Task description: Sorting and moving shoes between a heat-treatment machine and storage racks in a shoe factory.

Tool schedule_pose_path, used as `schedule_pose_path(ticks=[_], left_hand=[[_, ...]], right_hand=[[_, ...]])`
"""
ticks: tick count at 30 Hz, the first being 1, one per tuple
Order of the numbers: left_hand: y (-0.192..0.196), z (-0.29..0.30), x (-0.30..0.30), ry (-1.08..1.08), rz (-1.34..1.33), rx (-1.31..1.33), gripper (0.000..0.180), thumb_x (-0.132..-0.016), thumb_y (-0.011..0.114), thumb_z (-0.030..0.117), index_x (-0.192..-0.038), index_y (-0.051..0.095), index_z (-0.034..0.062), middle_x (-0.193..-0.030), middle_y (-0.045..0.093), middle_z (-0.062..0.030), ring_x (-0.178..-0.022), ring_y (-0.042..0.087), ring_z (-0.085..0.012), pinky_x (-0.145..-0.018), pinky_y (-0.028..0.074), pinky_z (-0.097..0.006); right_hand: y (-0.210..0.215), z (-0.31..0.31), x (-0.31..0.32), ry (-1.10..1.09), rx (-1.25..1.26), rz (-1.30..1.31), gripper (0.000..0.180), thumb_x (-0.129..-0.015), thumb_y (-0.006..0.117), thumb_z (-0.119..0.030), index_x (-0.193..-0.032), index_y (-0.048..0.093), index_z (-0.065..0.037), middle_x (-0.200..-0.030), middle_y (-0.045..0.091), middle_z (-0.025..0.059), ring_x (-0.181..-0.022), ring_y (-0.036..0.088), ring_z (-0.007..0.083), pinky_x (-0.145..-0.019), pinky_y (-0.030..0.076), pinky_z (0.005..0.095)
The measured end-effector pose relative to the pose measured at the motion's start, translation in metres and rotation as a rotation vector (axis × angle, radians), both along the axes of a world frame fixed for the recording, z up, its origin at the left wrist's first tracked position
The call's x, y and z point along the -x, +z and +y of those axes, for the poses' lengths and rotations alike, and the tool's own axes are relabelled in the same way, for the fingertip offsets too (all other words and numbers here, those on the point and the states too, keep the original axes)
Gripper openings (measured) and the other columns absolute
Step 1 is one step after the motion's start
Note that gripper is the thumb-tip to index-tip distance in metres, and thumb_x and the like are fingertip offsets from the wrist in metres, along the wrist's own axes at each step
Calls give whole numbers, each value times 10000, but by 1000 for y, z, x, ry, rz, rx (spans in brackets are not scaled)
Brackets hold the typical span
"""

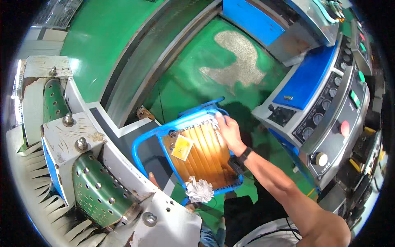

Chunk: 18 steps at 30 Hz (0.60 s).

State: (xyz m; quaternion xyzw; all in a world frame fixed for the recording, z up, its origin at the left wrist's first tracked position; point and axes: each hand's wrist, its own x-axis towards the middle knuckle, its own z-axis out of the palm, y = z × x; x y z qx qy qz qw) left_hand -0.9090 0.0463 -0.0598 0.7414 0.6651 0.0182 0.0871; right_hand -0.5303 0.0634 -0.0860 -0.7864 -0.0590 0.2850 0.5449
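Note:
A blue tubular-framed chair (142, 144) with a ribbed orange-brown panel (205, 152) stands before me. My right hand (229, 132) is at its far right corner, fingers curled over the edge beside a pale, bright strip. A dark band circles that wrist. On the panel lies a yellow card (182, 147) with a white border. At the near edge sits a crumpled, ruffled white piece (199, 189) that looks like cloth or paper. Of my left hand (153, 180) only a bit of finger shows at the frame's left side; the machine edge hides most of it.
To the left, a white machine housing (135, 177) carries perforated green cylinders (98, 191) and domed bolts. A control panel (329, 123) with gauges and buttons stands at right. Beyond the chair, the green floor (185, 78) has a worn grey patch, with a metal beam (140, 61) alongside.

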Motion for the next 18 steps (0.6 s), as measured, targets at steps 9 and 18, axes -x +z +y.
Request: schedule_pose_path(ticks=[9,18], left_hand=[[46,22,-9,139,208,-68,615,-910,730,438,-1384,601,68,-1241,695,-183,-1158,661,-363,-985,519,-503],[69,-29,-46,91,221,-242,628,-987,711,490,-1265,684,-73,-1253,719,-242,-1089,700,-392,-945,545,-449]], right_hand=[[10,132,-28,207,56,-105,723,-1009,534,-617,-828,679,68,-844,674,339,-823,686,499,-731,521,532],[-1,157,-56,288,24,-36,736,-996,532,-643,-878,699,64,-931,699,354,-916,699,492,-809,532,523]])
